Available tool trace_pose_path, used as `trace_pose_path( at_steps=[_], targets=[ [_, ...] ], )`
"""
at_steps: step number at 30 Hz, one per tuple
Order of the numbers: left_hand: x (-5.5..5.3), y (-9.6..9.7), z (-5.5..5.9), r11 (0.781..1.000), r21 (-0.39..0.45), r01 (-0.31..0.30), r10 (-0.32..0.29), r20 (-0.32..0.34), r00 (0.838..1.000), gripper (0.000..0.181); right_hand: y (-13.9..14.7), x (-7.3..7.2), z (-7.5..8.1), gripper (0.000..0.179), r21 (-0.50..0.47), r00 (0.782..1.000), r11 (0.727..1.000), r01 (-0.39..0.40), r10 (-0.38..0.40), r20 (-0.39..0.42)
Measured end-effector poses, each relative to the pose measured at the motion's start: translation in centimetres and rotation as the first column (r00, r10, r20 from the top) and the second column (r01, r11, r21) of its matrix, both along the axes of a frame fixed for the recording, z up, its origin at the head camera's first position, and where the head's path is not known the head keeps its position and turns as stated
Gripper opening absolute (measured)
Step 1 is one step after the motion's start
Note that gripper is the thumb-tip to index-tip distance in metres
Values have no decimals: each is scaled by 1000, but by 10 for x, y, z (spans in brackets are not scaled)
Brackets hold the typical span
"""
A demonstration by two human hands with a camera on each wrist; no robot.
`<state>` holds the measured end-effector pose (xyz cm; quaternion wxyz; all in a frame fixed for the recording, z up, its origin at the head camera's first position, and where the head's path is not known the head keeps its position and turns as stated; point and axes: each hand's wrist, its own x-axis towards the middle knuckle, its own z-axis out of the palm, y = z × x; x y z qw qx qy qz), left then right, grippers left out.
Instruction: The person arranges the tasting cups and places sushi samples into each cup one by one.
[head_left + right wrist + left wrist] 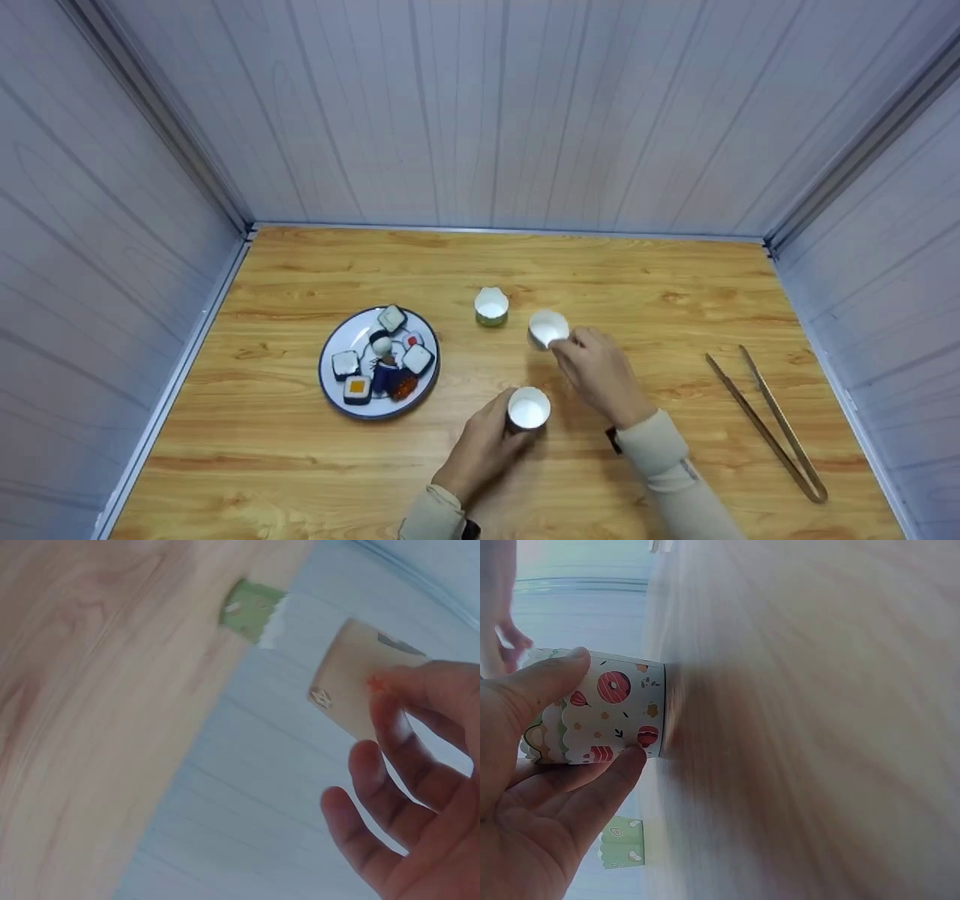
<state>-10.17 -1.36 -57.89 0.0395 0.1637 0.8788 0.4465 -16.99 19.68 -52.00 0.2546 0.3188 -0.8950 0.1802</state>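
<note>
My left hand (484, 446) grips nested paper baking cups (615, 697) from the side, thumb on one face and fingers on the other. Doughnuts and cake slices are printed on them, and their base is at the tabletop. A cream paper baking cup (345, 675) with a red star print is pinched between thumb and index finger of my right hand (596, 371), its other fingers spread. It is raised off the table, tilted. Left of it, a green paper baking cup (491, 309) with a scalloped white rim stands upright on the table.
A blue-rimmed plate (349, 334) of sushi pieces (358, 388) is at the left. Metal tongs (816, 493) lie spread at the right. Pale panel walls (480, 120) enclose the wooden table (262, 450) at the back and both sides.
</note>
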Motion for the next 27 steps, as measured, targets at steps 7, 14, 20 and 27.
trace_pose_path(
  at_steps=[7, 14, 20, 27],
  targets=[
    [-1, -1, 2, 1000, -3, 14, -14, 20, 1000, 68, -7, -50, -17, 5, 9, 992, 998, 69, -69, 105],
    [0, -2, 2, 1000, -14, 17, -16, 32, 999, 70, -21, -76, -28, 7, 74, 966, 989, 128, -141, 215],
    [0, -2, 1, 1000, -8, 22, -22, 27, 999, 68, -29, -86, -34, 13, 150, 929, 970, 191, -228, 291],
    [1, -3, 2, 999, -27, 24, -23, 14, 1000, 68, -34, -87, -40, 9, 167, 914, 962, 214, -257, 313]
  ],
)
